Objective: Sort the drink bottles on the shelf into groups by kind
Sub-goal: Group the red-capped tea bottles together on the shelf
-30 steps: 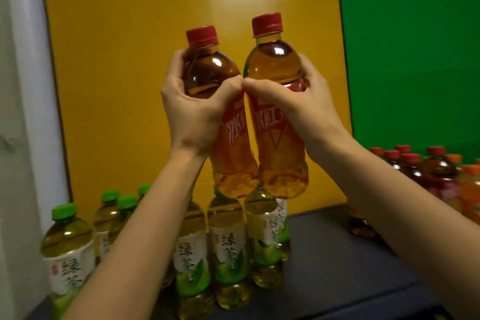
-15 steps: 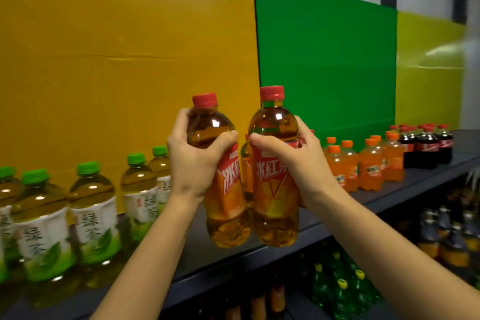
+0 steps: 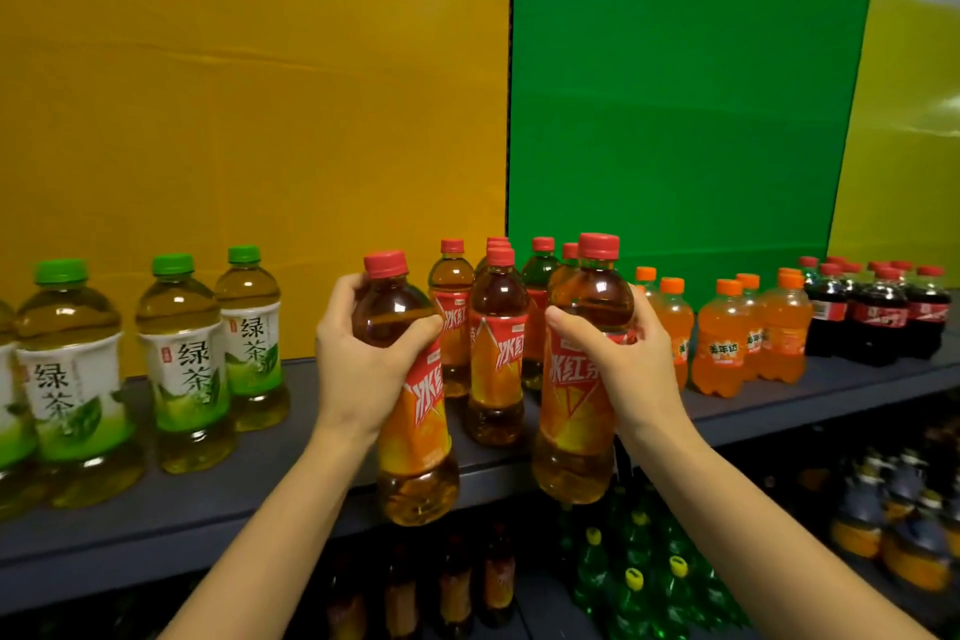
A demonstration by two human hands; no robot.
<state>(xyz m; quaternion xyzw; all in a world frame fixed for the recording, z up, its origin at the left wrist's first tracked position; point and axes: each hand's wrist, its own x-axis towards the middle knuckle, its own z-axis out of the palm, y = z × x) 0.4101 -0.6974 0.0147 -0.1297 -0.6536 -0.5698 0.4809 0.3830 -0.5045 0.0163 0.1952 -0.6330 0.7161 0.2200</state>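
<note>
My left hand point(image 3: 363, 359) grips one red-capped iced red tea bottle point(image 3: 413, 437) by its shoulder. My right hand point(image 3: 623, 364) grips a second one point(image 3: 574, 426) the same way. Both bottles hang upright in front of the grey shelf's point(image 3: 260, 499) front edge, apart from each other. Behind and between them stands a group of several more red tea bottles point(image 3: 496, 353). Green tea bottles with green caps point(image 3: 187, 359) stand at the left. Small orange soda bottles point(image 3: 724, 343) and dark cola bottles point(image 3: 878, 317) stand at the right.
Yellow point(image 3: 249, 94), green point(image 3: 675, 109) and lime point(image 3: 909, 130) boards back the shelf. A lower shelf holds green soda bottles point(image 3: 639, 582), dark bottles point(image 3: 452, 592) and more bottles at the far right point(image 3: 904, 520).
The view has swung right along the shelf. Both hands have carried their red tea bottles right and down, from in front of the green tea group to the red tea group, and moved apart.
</note>
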